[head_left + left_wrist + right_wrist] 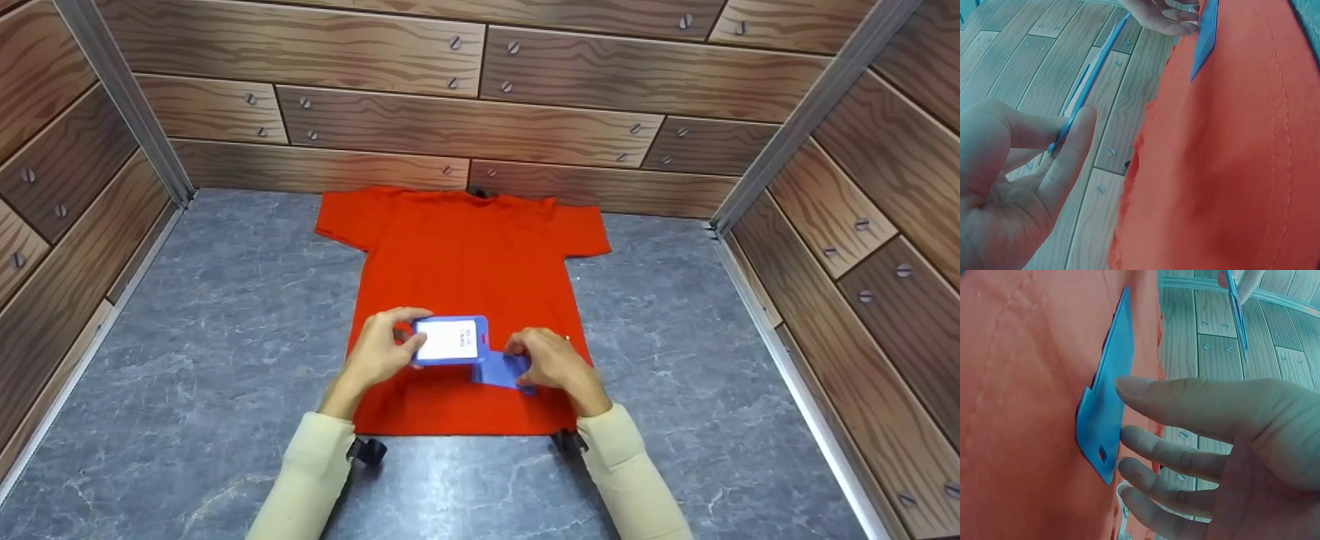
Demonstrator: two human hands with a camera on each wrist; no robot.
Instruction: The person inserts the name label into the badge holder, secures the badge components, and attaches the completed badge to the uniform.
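My left hand (381,346) pinches a blue badge holder (481,324) by its left end, between thumb and fingers. A white card (446,340) with small print shows in its frame. To the right, my right hand (551,358) has thumb and fingers at a flat blue plastic cover (489,369), which has a slot near one end in the right wrist view. Thumb and fingertips lie against that cover (1114,371). Both pieces are over an orange-red T-shirt (465,262), spread flat. Whether the cover touches the cloth I cannot tell.
A small metal clip (1123,514) lies on the shirt beside my right fingers. The grey marbled floor (225,337) surrounds the shirt. Wood-patterned walls (375,112) close off the back and both sides. A dark object (480,192) shows at the shirt's collar.
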